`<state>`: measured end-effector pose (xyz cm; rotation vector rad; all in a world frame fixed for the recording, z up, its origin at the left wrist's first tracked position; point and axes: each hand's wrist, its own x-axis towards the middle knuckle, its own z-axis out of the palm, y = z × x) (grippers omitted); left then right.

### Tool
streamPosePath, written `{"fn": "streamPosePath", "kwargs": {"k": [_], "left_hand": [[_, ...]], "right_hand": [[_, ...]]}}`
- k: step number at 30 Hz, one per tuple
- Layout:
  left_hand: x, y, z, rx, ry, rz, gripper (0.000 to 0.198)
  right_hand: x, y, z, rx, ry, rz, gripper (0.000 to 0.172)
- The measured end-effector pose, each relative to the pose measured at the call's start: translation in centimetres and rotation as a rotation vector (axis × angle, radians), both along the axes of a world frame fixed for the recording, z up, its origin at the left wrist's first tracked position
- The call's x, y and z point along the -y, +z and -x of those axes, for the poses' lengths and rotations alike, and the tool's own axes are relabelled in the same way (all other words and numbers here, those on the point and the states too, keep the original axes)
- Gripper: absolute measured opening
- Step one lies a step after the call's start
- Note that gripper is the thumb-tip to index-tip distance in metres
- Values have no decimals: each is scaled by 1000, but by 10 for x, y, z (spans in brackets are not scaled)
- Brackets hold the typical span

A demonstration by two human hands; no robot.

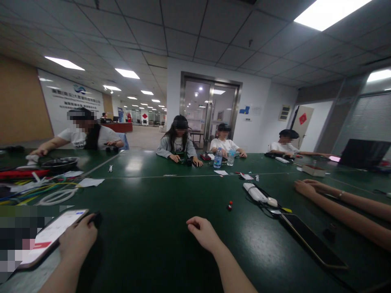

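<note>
My left hand [77, 240] rests on the dark green table [146, 195] at the lower left, its fingers curled round a small black object [97, 219]. A lit phone [50, 240] lies right beside it to the left. My right hand [204, 232] lies on the table near the middle, its fingers curled in a loose fist with nothing visible in it. A small red and black piece [229, 205] sits on the table a little beyond the right hand, apart from it.
A dark tablet [311, 244] and a white cabled device [258, 194] lie at the right. Another person's forearms [336, 203] rest there. Coloured wires [30, 191] pile at the left. Several people sit at the far side with two water bottles [218, 158].
</note>
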<state>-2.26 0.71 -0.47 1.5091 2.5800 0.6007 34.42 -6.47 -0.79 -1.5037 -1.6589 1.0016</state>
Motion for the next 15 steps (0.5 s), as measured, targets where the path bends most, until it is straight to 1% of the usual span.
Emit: {"fn": "streamPosePath", "kwargs": {"k": [4,7,14,15], "left_hand": [[-1,-4,4,-27,-25,30,47],[-2,-6,5,-36,-30,16,47],[0,-2,2,1,-26,19,48],[0,-2,2,15,-27,-6,49]], "right_hand": [[-1,-1,-1,8,3,0,23],[-1,-2,-1,23,-5,5,23],[-2,-1,-1,23,14,-7,24],[-2,-1,0,22,15,-9,24]]}}
